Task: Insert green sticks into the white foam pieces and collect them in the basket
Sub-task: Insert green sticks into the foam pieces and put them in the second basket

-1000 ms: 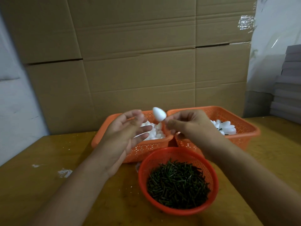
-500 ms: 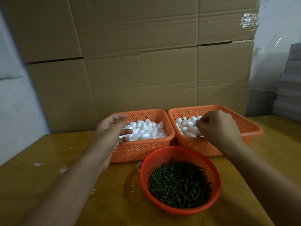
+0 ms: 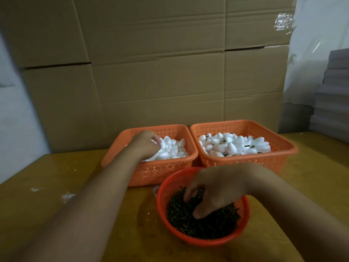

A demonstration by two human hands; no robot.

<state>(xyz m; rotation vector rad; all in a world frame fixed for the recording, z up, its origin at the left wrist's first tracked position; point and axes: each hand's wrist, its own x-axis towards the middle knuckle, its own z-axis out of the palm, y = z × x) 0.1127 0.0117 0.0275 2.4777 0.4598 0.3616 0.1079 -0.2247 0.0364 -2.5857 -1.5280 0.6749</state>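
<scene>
My left hand (image 3: 145,146) reaches into the left orange basket (image 3: 151,174). Its fingers curl down over the plain white foam pieces (image 3: 173,148) and close on one of them. My right hand (image 3: 213,190) is down in the round red basket (image 3: 164,208), where fingers and thumb dig into the pile of green sticks (image 3: 207,225) and pinch some. The right orange basket (image 3: 245,163) holds foam pieces with sticks (image 3: 234,144) in them; short dark stick ends poke out here and there.
All three baskets stand on a wooden table (image 3: 56,186) with white foam crumbs (image 3: 68,195) at the left. Large cardboard boxes (image 3: 160,72) stand close behind the baskets. A stack of grey sheets (image 3: 332,103) sits at the far right.
My right hand dropped the stuck foam piece into the right basket, then moved down into the stick basket. My left hand went from open in the air into the left basket.
</scene>
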